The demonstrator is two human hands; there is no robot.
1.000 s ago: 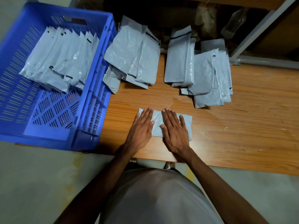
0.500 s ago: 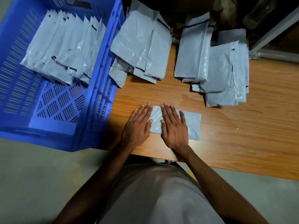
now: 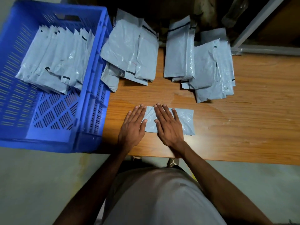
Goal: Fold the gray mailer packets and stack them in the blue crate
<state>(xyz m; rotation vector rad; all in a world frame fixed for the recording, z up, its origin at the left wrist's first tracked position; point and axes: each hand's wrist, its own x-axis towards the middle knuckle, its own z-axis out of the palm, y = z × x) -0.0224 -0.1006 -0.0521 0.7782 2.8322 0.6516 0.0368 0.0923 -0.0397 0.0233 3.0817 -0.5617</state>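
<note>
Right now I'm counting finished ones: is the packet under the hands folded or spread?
Folded: the packet is a short flat rectangle, smaller than the unfolded ones behind, both hands pressing it.

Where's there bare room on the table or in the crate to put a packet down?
Bare wood lies right of the folded packet, below the right pile. The blue crate has open floor nearest the person, in front of its stack. The table's far edge is crowded.

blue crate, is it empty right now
No, the blue crate already holds a row of folded gray mailer packets leaning across its far half.
</note>
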